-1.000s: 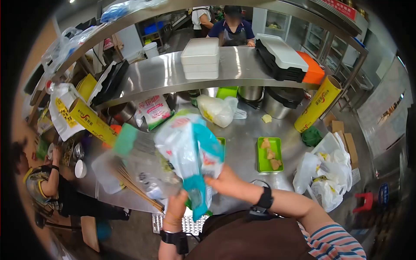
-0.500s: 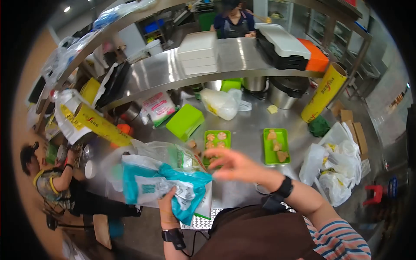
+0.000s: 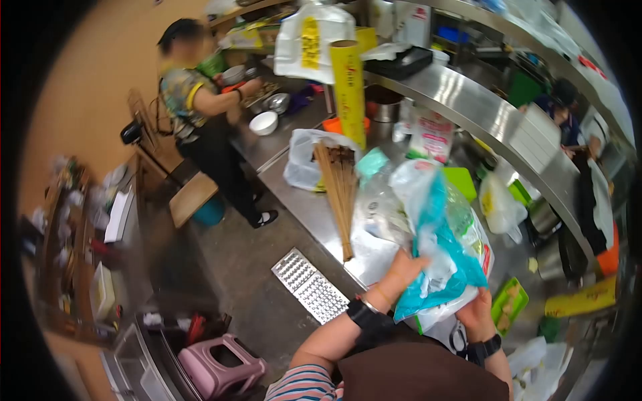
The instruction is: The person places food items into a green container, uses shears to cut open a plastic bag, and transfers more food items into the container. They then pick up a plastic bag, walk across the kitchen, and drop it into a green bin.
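A person's left hand (image 3: 401,271) curled its fingers into a teal-and-white plastic bag (image 3: 441,267) above the steel counter (image 3: 304,200). The right hand (image 3: 476,313) clasped it from below, beside bamboo skewers (image 3: 340,194).

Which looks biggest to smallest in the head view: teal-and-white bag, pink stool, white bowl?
1. teal-and-white bag
2. pink stool
3. white bowl
The bag is nearest the camera, so its lead is unsure.

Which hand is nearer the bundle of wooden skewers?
Left. The left hand holds the teal bag beside the near end of the skewers; the right hand is under the bag, farther off.
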`<state>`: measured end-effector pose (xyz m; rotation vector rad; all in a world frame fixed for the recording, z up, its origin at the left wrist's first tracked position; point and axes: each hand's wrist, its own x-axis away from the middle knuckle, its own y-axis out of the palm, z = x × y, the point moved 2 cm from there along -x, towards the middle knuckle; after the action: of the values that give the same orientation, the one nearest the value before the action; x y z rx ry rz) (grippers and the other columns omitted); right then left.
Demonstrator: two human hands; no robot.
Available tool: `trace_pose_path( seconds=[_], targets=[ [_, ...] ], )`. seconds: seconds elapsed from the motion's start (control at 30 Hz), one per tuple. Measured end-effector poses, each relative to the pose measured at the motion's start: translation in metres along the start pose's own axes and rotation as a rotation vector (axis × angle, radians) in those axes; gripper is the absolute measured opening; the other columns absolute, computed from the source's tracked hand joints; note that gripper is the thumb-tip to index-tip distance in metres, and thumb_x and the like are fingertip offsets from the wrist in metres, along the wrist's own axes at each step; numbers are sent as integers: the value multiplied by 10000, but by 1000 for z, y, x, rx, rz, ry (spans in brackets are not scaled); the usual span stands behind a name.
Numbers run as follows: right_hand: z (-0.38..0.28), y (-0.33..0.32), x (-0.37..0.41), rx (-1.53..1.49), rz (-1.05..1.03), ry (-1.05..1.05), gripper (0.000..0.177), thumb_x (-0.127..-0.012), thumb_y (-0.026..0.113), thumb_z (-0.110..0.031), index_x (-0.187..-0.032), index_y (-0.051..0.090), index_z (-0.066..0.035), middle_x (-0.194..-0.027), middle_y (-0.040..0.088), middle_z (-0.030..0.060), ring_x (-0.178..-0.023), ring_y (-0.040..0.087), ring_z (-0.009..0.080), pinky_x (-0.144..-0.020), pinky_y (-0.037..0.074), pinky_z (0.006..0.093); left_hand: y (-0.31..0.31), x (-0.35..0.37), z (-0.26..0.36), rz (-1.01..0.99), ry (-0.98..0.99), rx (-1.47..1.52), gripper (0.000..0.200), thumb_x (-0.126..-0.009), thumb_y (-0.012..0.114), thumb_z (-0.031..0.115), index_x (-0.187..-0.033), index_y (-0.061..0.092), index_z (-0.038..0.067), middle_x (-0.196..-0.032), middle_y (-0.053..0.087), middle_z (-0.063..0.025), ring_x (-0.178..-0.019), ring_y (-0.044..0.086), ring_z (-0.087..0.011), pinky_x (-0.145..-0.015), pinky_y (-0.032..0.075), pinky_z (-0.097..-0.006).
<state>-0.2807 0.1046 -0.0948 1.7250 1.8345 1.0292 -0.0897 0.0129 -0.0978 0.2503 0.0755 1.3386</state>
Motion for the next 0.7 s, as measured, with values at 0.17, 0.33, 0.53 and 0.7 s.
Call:
trace_pose_path(
  seconds=[0.17, 0.33, 0.53, 0.7],
  targets=[
    [15, 37, -4, 56, -111, 113, 842, -886, 640, -496, -1519, 237, -113, -1533, 346, 87, -1395, 351, 318, -1122, 311, 542, -6, 23, 16, 78, 311, -811, 698, -771, 589, -23, -1421, 465, 197, -1372, 462, -239, -1110, 605, -374, -843, 537, -392],
    [27, 17, -18, 170, -105, 168, 867, -863, 608, -592, -1523, 231, -175, -1550, 292, 89, -1416, 307, 320, -1112, 315, 560, 12, 39, 8, 36, 460, -1135, 701, -798, 547, 15, -1427, 455, 310, -1457, 376, -200, -975, 631, -351, -779, 566, -408],
    [30, 4, -49, 209, 146, 24, 544, -926, 548, -336, -1396, 441, -84, -1386, 512, 80, -1283, 483, 260, -1103, 371, 435, 6, 46, 8, 16, 611, -906, 597, -717, 669, 89, -1294, 557, 191, -1538, 257, -224, -1189, 508, -398, -948, 501, -428],
    [13, -6, -65, 251, 5, 18, 447, -923, 522, -191, -1338, 490, -27, -1338, 548, 127, -1223, 540, 267, -1060, 422, 427, -31, 45, 21, 55, 585, -431, 787, -708, 767, 167, -1408, 409, 147, -1539, 256, -218, -1344, 375, -409, -1104, 345, -445]
  ],
)
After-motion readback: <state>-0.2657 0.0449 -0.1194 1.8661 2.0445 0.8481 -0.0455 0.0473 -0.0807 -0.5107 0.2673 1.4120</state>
